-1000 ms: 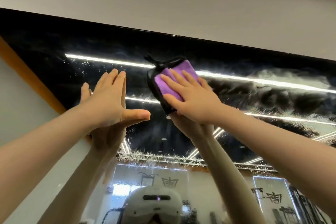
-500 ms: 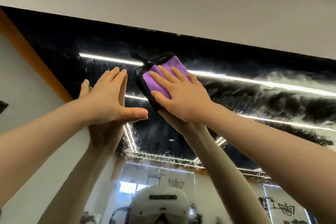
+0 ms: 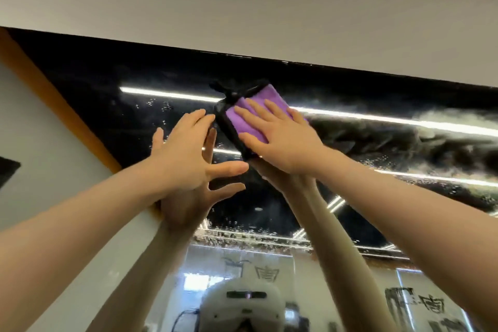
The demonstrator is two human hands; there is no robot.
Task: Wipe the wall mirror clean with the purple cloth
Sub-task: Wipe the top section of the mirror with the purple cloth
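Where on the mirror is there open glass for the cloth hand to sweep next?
Open glass: right of the right hand and purple cloth, across the smeared band, and below both hands. Crowded leftward: the left hand lies flat alongside.

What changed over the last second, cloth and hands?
The right hand slid the purple cloth leftward along the wall mirror, closing on the left hand, whose fingers have spread. Nothing was taken hold of or let go. Unchanged: the right hand presses flat on the cloth, the left hand is open against the glass, and streaks remain to the right.
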